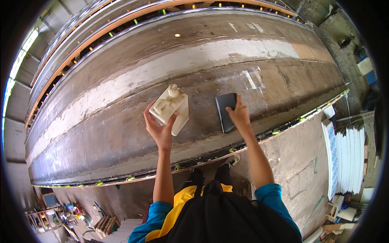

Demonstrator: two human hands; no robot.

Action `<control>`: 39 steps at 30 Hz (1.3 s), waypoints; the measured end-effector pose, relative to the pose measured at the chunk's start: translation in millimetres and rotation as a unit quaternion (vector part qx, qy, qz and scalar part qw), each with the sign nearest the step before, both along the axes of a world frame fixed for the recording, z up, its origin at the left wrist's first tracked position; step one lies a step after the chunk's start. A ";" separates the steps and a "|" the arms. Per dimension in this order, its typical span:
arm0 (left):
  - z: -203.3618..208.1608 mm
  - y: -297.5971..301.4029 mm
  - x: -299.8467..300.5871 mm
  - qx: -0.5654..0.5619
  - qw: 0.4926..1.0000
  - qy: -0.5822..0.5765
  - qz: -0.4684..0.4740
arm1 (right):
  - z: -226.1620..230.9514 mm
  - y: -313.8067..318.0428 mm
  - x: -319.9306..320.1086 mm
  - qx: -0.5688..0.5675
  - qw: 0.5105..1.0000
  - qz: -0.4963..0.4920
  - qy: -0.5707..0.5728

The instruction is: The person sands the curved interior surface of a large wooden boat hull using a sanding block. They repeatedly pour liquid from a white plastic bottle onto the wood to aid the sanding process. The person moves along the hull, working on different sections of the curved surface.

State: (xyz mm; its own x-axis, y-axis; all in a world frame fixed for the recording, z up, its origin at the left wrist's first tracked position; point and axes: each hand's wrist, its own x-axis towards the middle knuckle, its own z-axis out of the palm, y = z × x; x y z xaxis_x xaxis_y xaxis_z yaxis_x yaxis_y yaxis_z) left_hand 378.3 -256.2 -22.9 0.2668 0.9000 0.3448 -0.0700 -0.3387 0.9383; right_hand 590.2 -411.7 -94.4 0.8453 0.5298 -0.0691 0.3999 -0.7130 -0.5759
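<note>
My left hand (159, 128) is wrapped round the lower part of an off-white plastic jug (169, 106). The jug has a moulded handle and a capped neck, and it tilts over the long table. To the right, my right hand (240, 115) grips a flat dark grey rectangular pad (225, 111) by its right edge, thumb on its face. A pale edge shows along the pad's left side. Both things are over the brown, stained surface of the long table (198, 89). I cannot tell whether the pad touches that surface.
A whitish band (162, 67) runs along the table. Small green and yellow pieces (177, 167) line its near edge. White stacked panels (348, 160) stand on the floor at right. Assorted tools and wood pieces (107, 224) lie at lower left. A second long rail (117, 24) runs beyond the far edge.
</note>
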 end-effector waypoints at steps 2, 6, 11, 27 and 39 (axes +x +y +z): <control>-1.6 -8.4 10.3 -0.002 1.000 -0.006 -0.014 | -16.8 -39.5 24.2 0.004 0.997 -0.025 -0.077; -7.2 -30.7 23.2 -0.010 1.000 0.002 -0.009 | 18.4 -95.1 84.2 -0.095 0.991 -0.065 -0.064; -8.7 -64.7 43.8 0.002 1.000 0.007 0.021 | 37.8 -116.2 123.9 -0.155 0.973 0.068 -0.154; -6.4 -145.2 112.3 0.036 0.988 -0.010 0.147 | 13.2 -143.7 135.7 0.015 0.866 0.368 -0.338; -0.9 -154.6 126.6 0.025 0.988 -0.012 0.150 | 7.9 -133.9 110.4 -0.003 0.860 0.384 -0.336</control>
